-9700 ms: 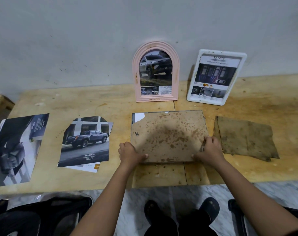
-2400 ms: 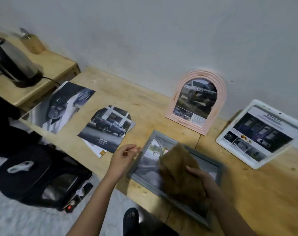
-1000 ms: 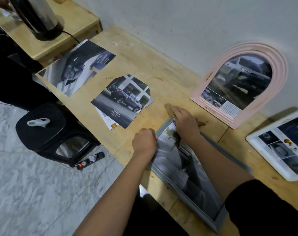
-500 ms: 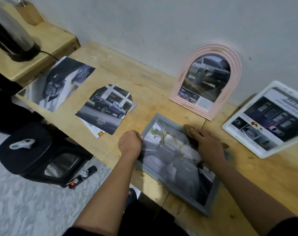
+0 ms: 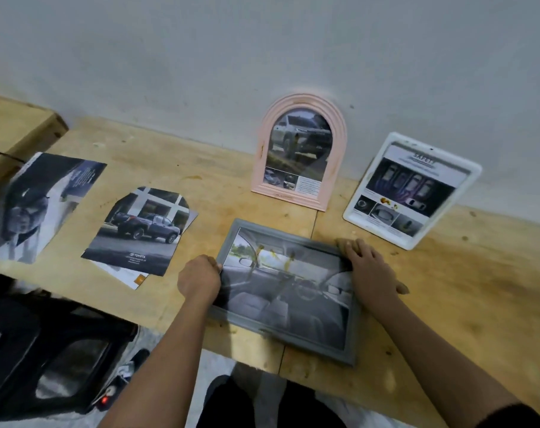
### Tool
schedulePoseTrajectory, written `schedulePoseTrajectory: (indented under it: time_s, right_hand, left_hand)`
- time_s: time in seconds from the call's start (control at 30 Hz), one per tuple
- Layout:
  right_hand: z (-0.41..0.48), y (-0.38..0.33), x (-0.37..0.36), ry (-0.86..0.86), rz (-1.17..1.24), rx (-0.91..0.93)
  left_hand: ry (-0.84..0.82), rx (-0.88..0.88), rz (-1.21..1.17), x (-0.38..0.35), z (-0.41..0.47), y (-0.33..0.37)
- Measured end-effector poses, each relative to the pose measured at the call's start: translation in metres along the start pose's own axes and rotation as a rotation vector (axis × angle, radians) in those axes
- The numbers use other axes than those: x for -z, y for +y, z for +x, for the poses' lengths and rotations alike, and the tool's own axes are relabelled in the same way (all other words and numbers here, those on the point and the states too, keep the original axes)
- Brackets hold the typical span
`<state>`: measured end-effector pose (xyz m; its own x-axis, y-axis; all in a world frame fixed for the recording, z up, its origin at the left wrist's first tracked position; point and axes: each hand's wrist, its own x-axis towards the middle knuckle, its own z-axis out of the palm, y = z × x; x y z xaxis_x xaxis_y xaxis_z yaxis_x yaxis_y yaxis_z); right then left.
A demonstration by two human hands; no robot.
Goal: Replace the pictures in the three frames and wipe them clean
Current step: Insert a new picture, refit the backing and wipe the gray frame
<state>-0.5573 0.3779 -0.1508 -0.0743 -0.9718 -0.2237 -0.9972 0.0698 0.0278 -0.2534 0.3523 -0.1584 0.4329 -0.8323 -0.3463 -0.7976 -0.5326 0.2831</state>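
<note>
Cloth gone from glass; hands [image 5: 200, 278] [image 5: 371, 271] now grip grey frame's [image 5: 288, 335] 2 sides.

Bare forearms, a black sleeve edge [image 5: 509, 417] at the right arm, dark trousers

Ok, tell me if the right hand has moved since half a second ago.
Yes. The right hand slid from the grey frame's glass to its far right corner, toward the white frame.

Head camera looks steeply down, close over the bench [image 5: 448, 304].
</note>
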Motion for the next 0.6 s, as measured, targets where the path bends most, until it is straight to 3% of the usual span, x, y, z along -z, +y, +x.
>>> schedulePoseTrajectory:
  time_s: [0.17, 0.37, 0.6]
  right_hand:
    - [-0.028, 0.001, -0.009, 0.048, 0.074, -0.074]
    - [-0.068, -0.027, -0.005, -0.118, 0.1, -0.323]
    - [-0.155, -0.09, -0.02, -0.103, 0.307, -0.519]
  left_hand:
    - [-0.031, -0.081, 0.051, -0.001, 0.005, -0.007]
    - [-0.103, -0.216, 0.157, 0.0, 0.021, -0.011]
    - [-0.181, -0.334, 0.23, 0.006, 0.035, -0.018]
